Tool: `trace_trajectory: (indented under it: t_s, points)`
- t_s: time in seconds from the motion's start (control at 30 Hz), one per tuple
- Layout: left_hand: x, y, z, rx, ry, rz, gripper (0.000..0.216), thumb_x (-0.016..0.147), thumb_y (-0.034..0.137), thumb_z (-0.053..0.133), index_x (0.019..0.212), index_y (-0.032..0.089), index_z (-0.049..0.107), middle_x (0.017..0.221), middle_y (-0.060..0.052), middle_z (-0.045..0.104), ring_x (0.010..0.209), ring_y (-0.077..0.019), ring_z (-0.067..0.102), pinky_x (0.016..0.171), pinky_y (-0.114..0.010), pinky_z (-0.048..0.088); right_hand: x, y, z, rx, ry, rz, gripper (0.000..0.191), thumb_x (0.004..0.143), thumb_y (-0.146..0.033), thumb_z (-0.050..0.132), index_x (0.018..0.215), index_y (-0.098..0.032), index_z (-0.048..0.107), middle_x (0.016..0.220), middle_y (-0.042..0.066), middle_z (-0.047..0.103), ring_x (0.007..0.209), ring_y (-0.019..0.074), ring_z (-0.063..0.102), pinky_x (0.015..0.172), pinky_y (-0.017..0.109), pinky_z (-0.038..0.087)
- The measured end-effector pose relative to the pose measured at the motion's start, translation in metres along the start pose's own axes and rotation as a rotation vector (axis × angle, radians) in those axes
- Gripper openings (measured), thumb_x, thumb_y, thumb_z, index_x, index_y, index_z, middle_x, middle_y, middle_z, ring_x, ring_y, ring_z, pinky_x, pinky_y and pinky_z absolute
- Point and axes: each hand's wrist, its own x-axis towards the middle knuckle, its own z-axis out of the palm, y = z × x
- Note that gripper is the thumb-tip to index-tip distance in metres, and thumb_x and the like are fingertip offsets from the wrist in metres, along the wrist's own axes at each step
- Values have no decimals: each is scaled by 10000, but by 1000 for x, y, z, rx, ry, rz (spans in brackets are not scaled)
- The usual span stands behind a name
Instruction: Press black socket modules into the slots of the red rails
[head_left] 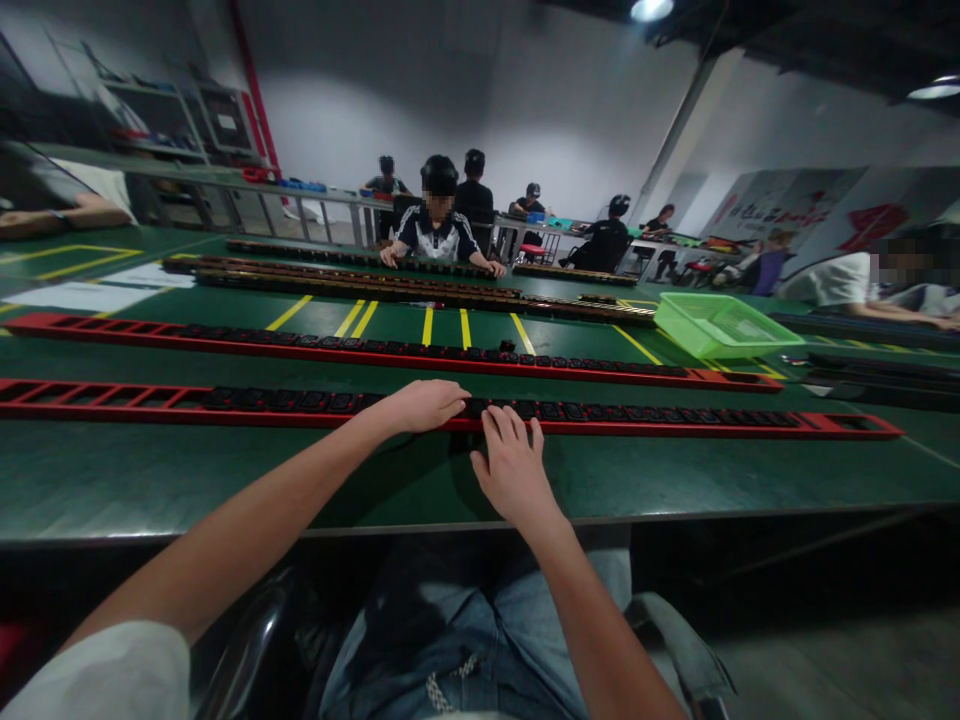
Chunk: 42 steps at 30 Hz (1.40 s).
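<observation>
A long red strip filled with several black socket modules lies across the green table in front of me. My left hand rests on top of the strip, fingers together and laid over the black modules. My right hand lies just to its right, fingers stretched forward and slightly apart, fingertips touching the strip's near edge. Neither hand visibly grips a loose part.
A second red strip lies parallel farther back, with darker strips beyond it. A green plastic basket sits at the right. A person sits opposite at the far strips; other people work behind and at both sides.
</observation>
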Motion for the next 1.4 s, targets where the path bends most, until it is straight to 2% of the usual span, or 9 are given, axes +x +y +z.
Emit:
trace_trajectory:
  t_s: [0.23, 0.73, 1.03, 1.27, 1.4]
  points:
    - [1, -2, 3, -11, 43, -21, 445, 1021, 396, 311, 1260, 221, 643, 1276, -64, 684, 1170, -231, 634, 957, -320, 502, 0, 0, -2, 16, -9, -34, 558, 991, -308, 451, 1525, -150, 418, 1571, 128, 430, 1466, 284, 308, 1224, 586, 153]
    - [3, -2, 6, -6, 49, -18, 447, 1025, 407, 320, 1268, 195, 629, 1280, -81, 679, 1173, -249, 633, 949, -331, 508, 1, 0, -2, 26, -6, -39, 523, 978, -311, 504, 1482, -172, 486, 1558, 112, 449, 1444, 304, 326, 1211, 571, 209]
    - [5, -6, 10, -27, 56, -2, 458, 1036, 403, 288, 1277, 188, 613, 1296, -89, 671, 1190, -247, 625, 967, -344, 500, 1, -2, -9, -6, -44, -29, 511, 977, -318, 510, 1469, -179, 509, 1568, 110, 435, 1283, 337, 445, 1044, 551, 423]
    - [4, -6, 10, -38, 53, 2, 468, 1039, 415, 271, 1276, 192, 607, 1298, -92, 666, 1193, -248, 623, 950, -345, 506, 3, 0, -6, 68, -61, -44, 509, 986, -266, 474, 1477, -132, 487, 1566, 128, 418, 1291, 294, 502, 1058, 439, 479]
    - [5, -6, 11, -52, 58, 11, 484, 1041, 439, 252, 1250, 198, 616, 1263, -87, 677, 1170, -243, 630, 949, -340, 505, 3, 1, -6, 85, -51, -52, 481, 985, -250, 481, 1450, -130, 505, 1556, 132, 427, 1301, 288, 515, 1057, 425, 494]
